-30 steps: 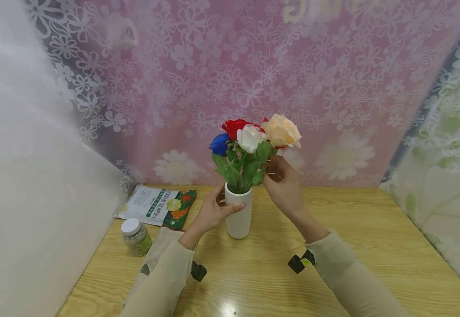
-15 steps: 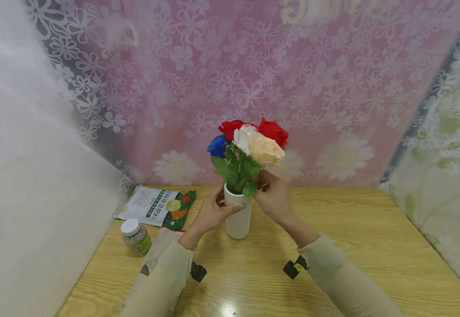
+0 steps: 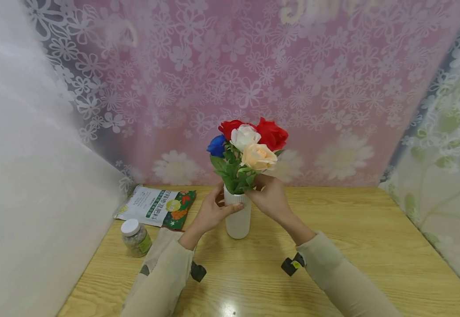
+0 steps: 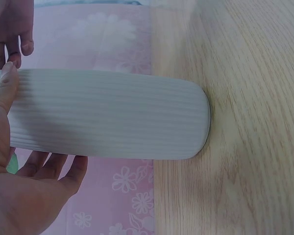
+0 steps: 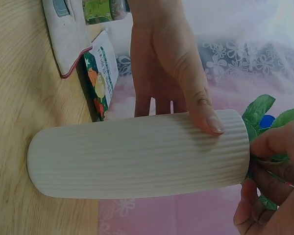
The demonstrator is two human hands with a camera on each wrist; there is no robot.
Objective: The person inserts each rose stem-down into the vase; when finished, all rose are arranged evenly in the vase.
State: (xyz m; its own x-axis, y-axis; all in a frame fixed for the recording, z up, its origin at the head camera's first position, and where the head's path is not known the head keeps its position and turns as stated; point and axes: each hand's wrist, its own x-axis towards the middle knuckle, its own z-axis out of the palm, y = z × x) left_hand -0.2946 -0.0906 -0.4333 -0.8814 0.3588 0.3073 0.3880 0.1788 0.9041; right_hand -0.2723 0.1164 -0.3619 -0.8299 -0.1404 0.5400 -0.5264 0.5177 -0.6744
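Observation:
A white ribbed vase (image 3: 238,222) stands upright on the wooden table. My left hand (image 3: 211,212) grips it near the top, thumb across the front and fingers behind. At the vase's mouth, my right hand (image 3: 269,198) pinches the stem of a peach rose (image 3: 259,157) among green leaves (image 3: 230,169). Around that bloom are a white rose (image 3: 245,136), red roses (image 3: 272,134) and a blue rose (image 3: 216,146). The right wrist view shows the right fingertips (image 5: 267,142) against the vase rim; the stems inside the vase are hidden.
Left of the vase lies a printed white-and-green bag (image 3: 156,206). A clear jar with a white lid (image 3: 136,237) stands nearer, beside a beige cloth item (image 3: 162,246) partly under the left forearm. A pink floral curtain (image 3: 230,88) hangs behind the table (image 3: 353,229).
My right hand has come down and left toward the vase's mouth. The peach rose has dropped lower, in front of the others, uncovering the white and right-hand red roses. My left hand stays put.

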